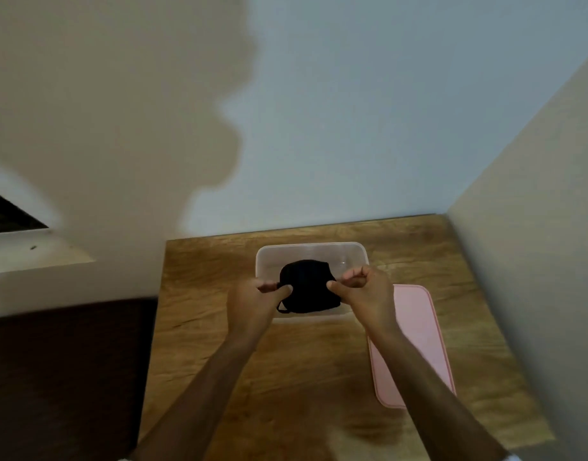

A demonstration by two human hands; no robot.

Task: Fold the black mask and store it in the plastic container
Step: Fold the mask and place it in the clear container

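Observation:
The black mask (308,287) hangs over the clear plastic container (349,252), which stands open on the wooden table. My left hand (257,299) pinches the mask's left edge. My right hand (365,294) pinches its right edge. An ear loop dangles at the mask's lower left. The mask looks folded into a compact shape and sits within the container's outline. Whether it touches the container's floor I cannot tell.
A pink lid (415,344) lies flat on the wooden table (203,294) to the right of the container, partly under my right forearm. Walls close off the table at the back and right. The table's left edge drops to a dark floor.

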